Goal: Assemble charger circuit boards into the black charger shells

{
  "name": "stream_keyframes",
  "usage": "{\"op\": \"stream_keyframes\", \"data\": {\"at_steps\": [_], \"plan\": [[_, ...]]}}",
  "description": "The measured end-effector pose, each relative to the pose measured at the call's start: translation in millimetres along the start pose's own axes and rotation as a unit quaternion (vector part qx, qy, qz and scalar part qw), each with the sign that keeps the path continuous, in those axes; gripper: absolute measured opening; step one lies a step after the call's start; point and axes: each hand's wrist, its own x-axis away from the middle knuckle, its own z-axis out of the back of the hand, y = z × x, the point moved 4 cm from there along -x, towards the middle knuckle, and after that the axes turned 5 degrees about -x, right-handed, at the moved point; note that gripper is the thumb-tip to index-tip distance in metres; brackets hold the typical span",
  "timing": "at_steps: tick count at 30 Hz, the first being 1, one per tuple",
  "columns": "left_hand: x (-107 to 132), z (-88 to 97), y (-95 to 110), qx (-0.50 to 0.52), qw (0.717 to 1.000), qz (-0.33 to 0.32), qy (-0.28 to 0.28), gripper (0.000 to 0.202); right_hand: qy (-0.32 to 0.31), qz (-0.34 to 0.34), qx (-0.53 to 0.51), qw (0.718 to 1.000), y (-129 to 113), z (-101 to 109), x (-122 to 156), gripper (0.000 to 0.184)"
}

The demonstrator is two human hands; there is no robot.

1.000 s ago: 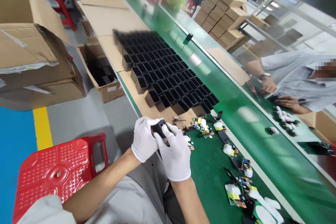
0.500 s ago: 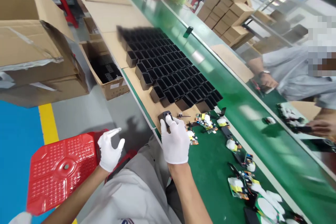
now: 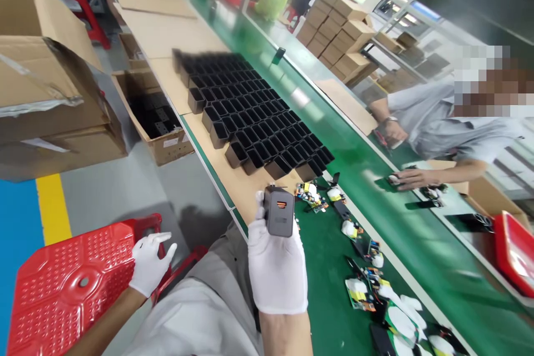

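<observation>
My right hand (image 3: 277, 272), in a white glove, is closed around a black charger (image 3: 280, 214) and holds it up near the table's front edge. The charger's end face, with an orange slot in it, points toward me. Beyond it, open black housings (image 3: 254, 117) stand packed in rows on a brown board. My left hand (image 3: 151, 262), also gloved, hovers beside the red stool with fingers apart and nothing in them. Circuit boards with white and yellow parts (image 3: 311, 194) lie just past my right hand.
A red plastic stool (image 3: 79, 283) stands at the left. An open carton (image 3: 167, 147) of black parts sits on the floor by the table. Across the green conveyor belt (image 3: 354, 169), a co-worker's hand (image 3: 411, 179) touches small parts. More circuit boards (image 3: 362, 292) line the table at right.
My right hand has lifted the charger off the board toward me, turning its slotted end into view. My left hand has shifted left and down in the picture, still open. The view has swung slightly.
</observation>
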Motion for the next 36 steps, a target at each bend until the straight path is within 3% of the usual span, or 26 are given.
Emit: {"op": "stream_keyframes", "data": {"at_steps": [3,6,8,10,13,15,17,20,24,28,31,34,36], "plan": [[-3,11.0,30,0.025,0.999,-0.024,-0.001,0.011,0.085,0.025,0.079,0.993,1,3,3,0.037],[-21,30.6,95,0.067,0.995,-0.071,0.0,0.025,0.142,0.056,0.126,0.98,13,5,-1,0.019],[-40,44.4,148,0.12,0.982,-0.145,0.024,0.038,0.138,0.083,0.159,0.974,23,3,-8,0.011],[-61,53.8,189,0.162,0.966,-0.19,0.066,0.037,0.113,0.11,0.193,0.968,31,-1,-16,0.007],[-82,53.2,207,0.198,0.962,-0.168,0.09,0.028,0.081,0.139,0.231,0.959,33,-5,-25,0.005],[-85,45.8,193,0.177,0.971,-0.139,0.082,0.022,0.074,0.153,0.247,0.954,29,-5,-28,0.011],[-80,36.2,166,0.136,0.981,-0.121,0.063,0.018,0.074,0.159,0.26,0.95,26,-5,-29,0.013],[-63,22.9,108,0.083,0.991,-0.1,0.026,0.017,0.075,0.17,0.276,0.943,26,-5,-28,0.008],[-33,13.5,20,-0.013,0.992,-0.101,-0.076,0.022,0.062,0.209,0.304,0.927,23,-3,-27,0.011],[-2,15.5,-49,-0.089,0.976,-0.116,-0.161,0.026,0.064,0.246,0.324,0.911,-5,6,-34,0.016],[13,13.3,-73,-0.117,0.958,-0.141,-0.219,0.03,0.125,0.247,0.309,0.91,-20,6,-38,0.024],[18,8.6,-79,-0.148,0.945,-0.148,-0.252,0.034,0.142,0.121,0.262,0.947,4,-9,-40,0.014],[19,6.2,-79,-0.164,0.937,-0.153,-0.267,0.035,0.141,0.037,0.235,0.961,28,-22,-36,0.017]]}}
